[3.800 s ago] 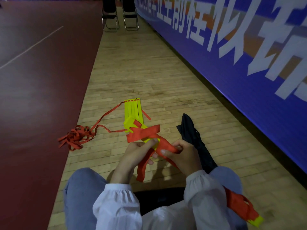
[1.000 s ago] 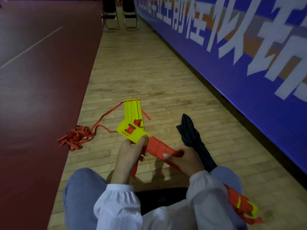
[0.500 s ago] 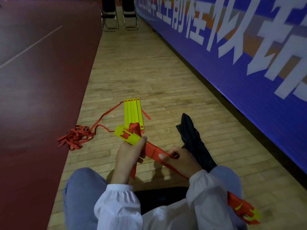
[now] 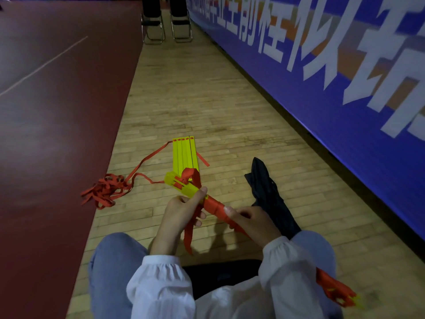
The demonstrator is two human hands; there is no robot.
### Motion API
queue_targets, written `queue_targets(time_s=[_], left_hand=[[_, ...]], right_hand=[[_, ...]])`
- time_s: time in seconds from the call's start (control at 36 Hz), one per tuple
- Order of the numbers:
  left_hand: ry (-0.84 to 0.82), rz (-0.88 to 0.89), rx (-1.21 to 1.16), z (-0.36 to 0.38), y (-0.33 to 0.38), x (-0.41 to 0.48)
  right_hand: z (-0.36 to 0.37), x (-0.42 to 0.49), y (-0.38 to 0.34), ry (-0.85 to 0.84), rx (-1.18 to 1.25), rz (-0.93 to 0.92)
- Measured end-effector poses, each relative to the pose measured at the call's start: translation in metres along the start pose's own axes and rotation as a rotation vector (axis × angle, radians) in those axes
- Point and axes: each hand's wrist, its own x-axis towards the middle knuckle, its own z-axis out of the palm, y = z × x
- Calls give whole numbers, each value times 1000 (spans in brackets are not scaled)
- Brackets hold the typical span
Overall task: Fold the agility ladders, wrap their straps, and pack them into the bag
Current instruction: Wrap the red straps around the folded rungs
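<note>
Floorboards of pale wood run ahead of a seated person, with a dark red mat on the left and a blue banner on the right; two chairs stand at the far end. Over the lap, both hands hold a bundle of folded yellow rungs, tilted so that its yellow end points up and left. The left hand grips it where the yellow gives way to red, fingers curled under and thumb on top, and a loose red tail hangs down from that grip. The right hand grips the part wound tight in red strap, thumb lying along the top and fingers wrapped round. The bundle's other end pokes out beyond the right sleeve, red with bits of yellow. Beyond the hands a second ladder lies flat on the floor, its yellow rungs side by side, and a thin red band trails from it to a tangle lying across the mat's edge. The black bag lies crumpled on the floor just right of the right hand, beside the knee, and nothing shows inside it.
</note>
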Motion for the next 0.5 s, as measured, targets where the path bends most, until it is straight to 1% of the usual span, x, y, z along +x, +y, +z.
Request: queue_targets(time_s=[0.17, 0.31, 0.5], left_hand=[[11, -23, 26, 1, 0, -2], [35, 70, 6, 3, -4, 0], [29, 121, -6, 0, -7, 3]], right_hand=[[0, 5, 6, 43, 40, 8], [2, 5, 3, 32, 40, 26], [2, 3, 2, 6, 39, 45]])
